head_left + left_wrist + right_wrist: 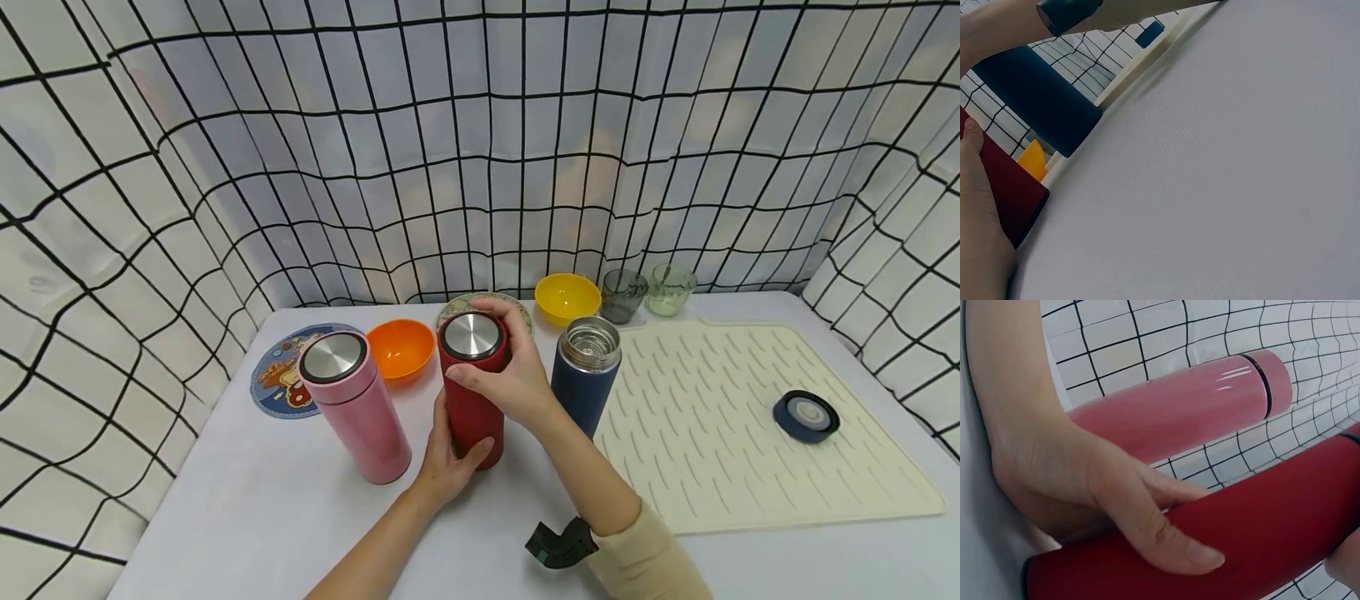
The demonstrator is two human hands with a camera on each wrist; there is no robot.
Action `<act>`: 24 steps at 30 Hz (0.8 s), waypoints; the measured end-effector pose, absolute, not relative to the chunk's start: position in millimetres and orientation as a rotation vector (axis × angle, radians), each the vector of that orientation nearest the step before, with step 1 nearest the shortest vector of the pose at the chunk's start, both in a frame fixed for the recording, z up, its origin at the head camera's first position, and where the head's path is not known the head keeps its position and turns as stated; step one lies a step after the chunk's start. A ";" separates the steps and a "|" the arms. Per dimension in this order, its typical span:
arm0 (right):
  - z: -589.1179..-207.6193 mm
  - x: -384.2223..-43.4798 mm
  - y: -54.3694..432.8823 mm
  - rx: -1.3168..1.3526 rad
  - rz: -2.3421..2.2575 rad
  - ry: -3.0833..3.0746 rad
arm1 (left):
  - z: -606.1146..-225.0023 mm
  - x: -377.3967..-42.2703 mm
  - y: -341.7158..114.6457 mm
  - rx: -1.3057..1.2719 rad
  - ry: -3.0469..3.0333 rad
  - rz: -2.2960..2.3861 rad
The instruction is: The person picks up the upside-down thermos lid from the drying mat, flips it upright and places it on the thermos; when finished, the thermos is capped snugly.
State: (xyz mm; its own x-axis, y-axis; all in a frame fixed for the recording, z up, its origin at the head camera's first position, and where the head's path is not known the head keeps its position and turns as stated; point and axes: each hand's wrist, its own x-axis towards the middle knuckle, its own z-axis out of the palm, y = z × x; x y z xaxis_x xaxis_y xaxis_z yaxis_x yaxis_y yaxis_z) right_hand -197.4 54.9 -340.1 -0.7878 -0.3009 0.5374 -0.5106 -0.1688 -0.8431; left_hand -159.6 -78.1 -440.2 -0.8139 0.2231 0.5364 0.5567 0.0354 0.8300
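A red thermos [472, 400] with a steel-topped lid [472, 335] stands on the white table. My left hand [447, 462] grips its lower body; in the right wrist view that thumb lies across the red wall. Higher up, my right hand [517, 375] holds the lid, thumb in front and fingers reaching behind. The pink thermos [363, 425], lid on, stands to the left. Just right of my right hand is a navy thermos [585, 383], uncapped, with a strainer [592, 337] in its mouth. Its likely lid, a navy cap [806, 416], lies on the cream mat [720, 483].
Behind the bottles sit an orange bowl [401, 350], a yellow bowl [567, 298], a patterned plate [447, 312], a grey glass [624, 296] and a green glass [670, 290]. A blue picture mat [277, 383] lies at left. Black netting [487, 158] surrounds the table's back and sides.
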 end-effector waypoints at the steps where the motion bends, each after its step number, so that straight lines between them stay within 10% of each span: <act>1: -340.0 -197.7 54.7 0.958 2.073 -1.927 | -440.1 -159.7 -78.0 -0.803 -2.053 -1.852; 24: -342.8 -201.8 56.5 1.032 2.114 -1.924 | -440.1 -159.8 -79.1 -0.813 -2.064 -1.823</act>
